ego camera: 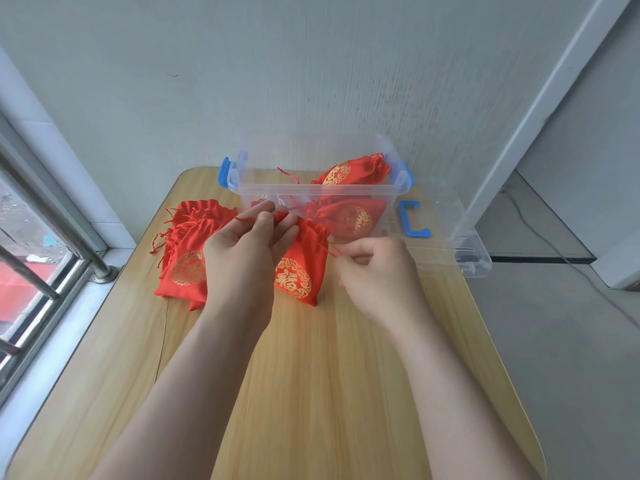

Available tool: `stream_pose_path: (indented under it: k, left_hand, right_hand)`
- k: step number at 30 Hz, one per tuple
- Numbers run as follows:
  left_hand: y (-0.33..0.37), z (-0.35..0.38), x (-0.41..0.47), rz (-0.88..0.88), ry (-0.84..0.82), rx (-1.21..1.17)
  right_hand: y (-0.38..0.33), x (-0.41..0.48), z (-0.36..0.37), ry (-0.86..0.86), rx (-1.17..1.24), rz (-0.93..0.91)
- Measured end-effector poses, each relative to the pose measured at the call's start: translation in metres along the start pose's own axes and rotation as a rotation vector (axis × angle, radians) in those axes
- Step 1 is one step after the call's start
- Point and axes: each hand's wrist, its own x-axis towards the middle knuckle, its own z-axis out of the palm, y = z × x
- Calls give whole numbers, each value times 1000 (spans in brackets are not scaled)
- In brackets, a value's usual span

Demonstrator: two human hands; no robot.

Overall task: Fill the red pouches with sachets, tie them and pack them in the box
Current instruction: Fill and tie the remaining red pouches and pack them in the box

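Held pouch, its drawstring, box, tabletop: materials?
Pouch: red fabric, likely satin; slight sheen, soft folds, gold emblem.
Drawstring: thin red cord.
Box: clear glossy plastic; packed pouches show through.
Tabletop: light wood grain, probably laminate, matte.

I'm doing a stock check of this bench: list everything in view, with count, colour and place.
pouch being tied: one, red with gold print, table centre
drawstring: red, on that pouch
pouch pile: several, count unclear, red and gold, table's left
packed pouches: at least two, red and gold, inside the box
box: one, clear with blue latches, table's far edge
lid: one, clear with blue handle, right of the box
table: one, light wood
window: one, far left
left hand: fingers pinch the drawstring
right hand: fingers pinch its other end
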Motion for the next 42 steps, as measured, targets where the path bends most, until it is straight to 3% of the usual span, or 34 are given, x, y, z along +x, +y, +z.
stream_pose_path:
  k: [5,10,14,18,22,29,36,39,42]
  left_hand:
    - [-3,1,-1,21,16,-8]
    - [-1,-3,0,46,68,52]
    - [-2,-5,2,-3,113,79]
    - [-3,-4,3,-171,130,-115]
    - [-1,-2,9,-265,142,-284]
    - [3,-5,11,-265,8,-147]
    - [4,-1,5,-187,-130,195]
    - [2,4,2,-166,-168,261]
    - [0,2,-2,-112,-324,379]
  right_hand:
    - [1,2,-2,51,87,49]
    - [-4,8,-12,217,669,185]
    - [-6,12,-14,261,1144,449]
    - [-4,12,-12,241,1397,555]
    - [-4,13,-9,287,1350,602]
    - [-3,14,-8,302,1312,616]
    - [-14,13,-5,-42,1102,348]
    - [-20,9,-4,-118,1022,244]
    - [-21,5,-3,-143,961,127]
